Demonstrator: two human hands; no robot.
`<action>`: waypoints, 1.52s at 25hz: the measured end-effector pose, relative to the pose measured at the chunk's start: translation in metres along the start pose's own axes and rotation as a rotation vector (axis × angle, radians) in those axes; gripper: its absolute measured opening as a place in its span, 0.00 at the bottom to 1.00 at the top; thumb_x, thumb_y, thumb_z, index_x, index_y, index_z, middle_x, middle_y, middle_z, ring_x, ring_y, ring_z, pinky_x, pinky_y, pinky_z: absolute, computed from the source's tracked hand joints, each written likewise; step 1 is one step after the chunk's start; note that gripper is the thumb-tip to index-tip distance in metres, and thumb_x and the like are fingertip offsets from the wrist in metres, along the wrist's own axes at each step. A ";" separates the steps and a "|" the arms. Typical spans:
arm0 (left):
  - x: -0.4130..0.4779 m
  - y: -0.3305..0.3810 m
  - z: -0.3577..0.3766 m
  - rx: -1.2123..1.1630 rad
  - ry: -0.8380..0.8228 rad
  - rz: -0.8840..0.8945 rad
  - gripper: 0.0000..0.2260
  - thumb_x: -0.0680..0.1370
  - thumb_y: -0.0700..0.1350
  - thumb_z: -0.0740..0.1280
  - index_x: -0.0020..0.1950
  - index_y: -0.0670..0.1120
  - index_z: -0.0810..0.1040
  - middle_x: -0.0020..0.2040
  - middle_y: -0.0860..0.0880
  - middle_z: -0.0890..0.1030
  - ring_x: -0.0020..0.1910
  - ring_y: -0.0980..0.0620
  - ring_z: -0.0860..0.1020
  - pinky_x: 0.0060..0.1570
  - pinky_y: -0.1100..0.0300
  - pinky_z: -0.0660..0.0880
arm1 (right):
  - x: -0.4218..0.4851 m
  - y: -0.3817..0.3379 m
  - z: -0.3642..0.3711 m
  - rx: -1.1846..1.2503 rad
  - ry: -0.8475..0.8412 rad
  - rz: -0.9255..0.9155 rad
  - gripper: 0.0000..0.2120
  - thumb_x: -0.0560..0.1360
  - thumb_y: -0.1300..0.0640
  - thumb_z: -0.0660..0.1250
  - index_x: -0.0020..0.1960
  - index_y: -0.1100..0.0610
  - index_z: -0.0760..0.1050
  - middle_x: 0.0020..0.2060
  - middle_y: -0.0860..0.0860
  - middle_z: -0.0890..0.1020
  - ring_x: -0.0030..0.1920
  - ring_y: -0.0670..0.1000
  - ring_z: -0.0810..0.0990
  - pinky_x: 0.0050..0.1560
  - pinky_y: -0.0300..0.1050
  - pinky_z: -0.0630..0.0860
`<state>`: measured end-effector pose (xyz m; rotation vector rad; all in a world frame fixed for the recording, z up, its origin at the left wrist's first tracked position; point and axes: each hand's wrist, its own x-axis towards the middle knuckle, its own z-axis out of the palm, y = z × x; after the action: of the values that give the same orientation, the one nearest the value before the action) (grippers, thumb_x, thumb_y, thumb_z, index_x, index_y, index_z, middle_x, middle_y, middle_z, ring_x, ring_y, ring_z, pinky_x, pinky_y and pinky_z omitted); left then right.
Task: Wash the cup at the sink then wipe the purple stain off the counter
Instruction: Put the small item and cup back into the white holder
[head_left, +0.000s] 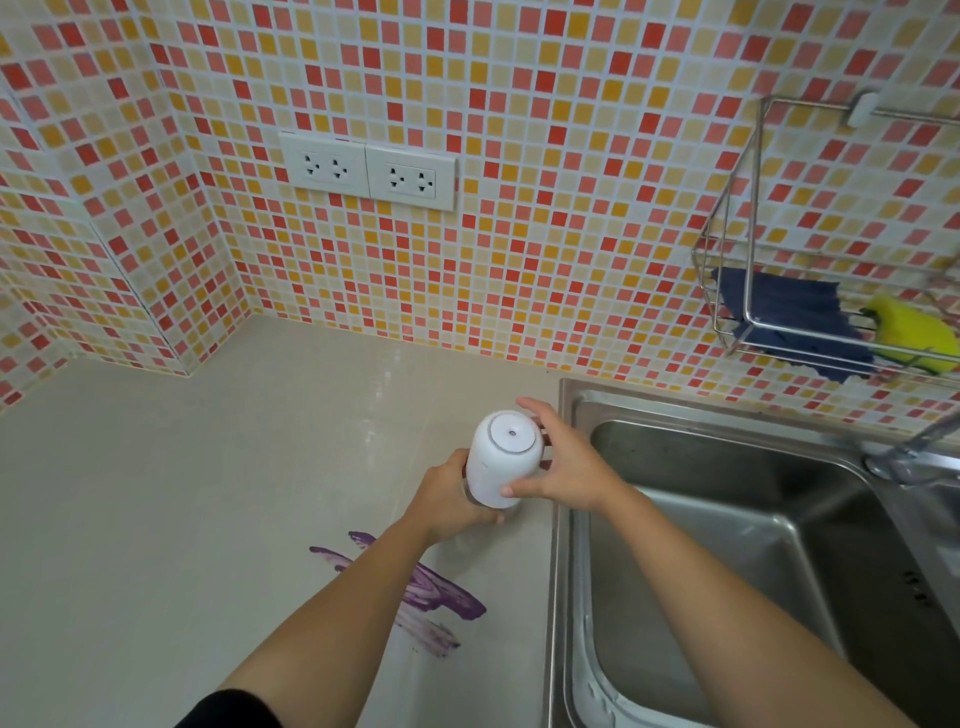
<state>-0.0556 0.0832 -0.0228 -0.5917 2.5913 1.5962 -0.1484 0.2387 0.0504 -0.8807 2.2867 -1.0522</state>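
A wall of small red, orange and cream tiles fills the upper part of the view and turns a corner at the left. Below it lies a pale beige counter, with a steel sink set into it on the right and a tap at the sink's far edge. A wire rack hangs on the wall above the sink and holds a dark blue cloth and, beside it, a yellow sponge. Two white double sockets sit side by side on the wall. A smeared purple stain marks the counter near the sink's left edge, partly hidden under the left forearm. Both hands grip a white cup turned upside down over the counter just left of the sink: the left hand curls round its lower side, the right hand has its thumb across the near side and fingers behind. Whether the cup touches the counter cannot be told.
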 end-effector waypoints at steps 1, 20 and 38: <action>0.000 -0.001 0.000 -0.002 0.005 0.004 0.40 0.58 0.50 0.80 0.67 0.50 0.67 0.58 0.51 0.78 0.54 0.50 0.77 0.53 0.55 0.78 | -0.001 0.001 0.006 -0.039 0.042 -0.003 0.49 0.56 0.48 0.81 0.70 0.44 0.57 0.62 0.45 0.68 0.62 0.48 0.68 0.63 0.49 0.70; 0.005 -0.014 -0.002 0.012 -0.035 0.075 0.39 0.64 0.43 0.78 0.70 0.52 0.63 0.59 0.54 0.76 0.55 0.53 0.77 0.48 0.67 0.75 | 0.004 0.020 0.024 -0.112 0.048 -0.082 0.43 0.60 0.52 0.79 0.65 0.52 0.56 0.67 0.47 0.67 0.61 0.44 0.68 0.61 0.40 0.67; 0.007 -0.009 -0.015 0.189 -0.092 0.083 0.38 0.66 0.44 0.77 0.72 0.50 0.62 0.64 0.50 0.75 0.58 0.52 0.73 0.54 0.63 0.68 | 0.015 0.036 0.006 0.188 -0.096 -0.018 0.29 0.65 0.56 0.78 0.61 0.45 0.69 0.58 0.40 0.74 0.59 0.47 0.75 0.55 0.46 0.77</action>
<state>-0.0564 0.0650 -0.0248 -0.3934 2.6886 1.3418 -0.1678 0.2426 0.0166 -0.8577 2.0660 -1.1844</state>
